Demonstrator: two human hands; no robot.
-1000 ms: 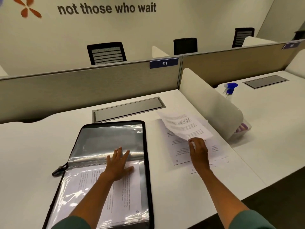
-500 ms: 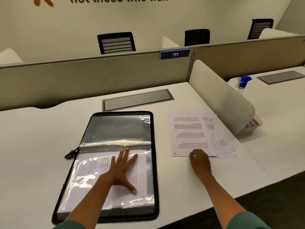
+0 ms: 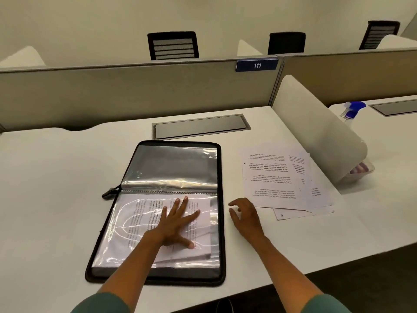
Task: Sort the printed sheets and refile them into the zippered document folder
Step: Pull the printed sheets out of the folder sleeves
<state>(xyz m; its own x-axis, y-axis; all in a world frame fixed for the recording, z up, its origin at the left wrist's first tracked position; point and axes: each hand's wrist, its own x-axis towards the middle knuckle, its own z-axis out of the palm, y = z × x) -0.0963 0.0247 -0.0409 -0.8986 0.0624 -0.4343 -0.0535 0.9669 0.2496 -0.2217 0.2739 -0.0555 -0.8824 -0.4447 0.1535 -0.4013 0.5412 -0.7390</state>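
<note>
- Desk: zippered document folder lies open near the front edge, centre.
- Printed sheets: loose stack toward the right edge, now released.
- Right hand: withdrawn from the stack, fingers loosely curled, empty, between folder and sheets.
- Left hand: still flat on the filed page; refiling unfinished.

A white desk is seen; an open zippered document folder is laid at its centre, with loose printed sheets spread at three o'clock.
</note>
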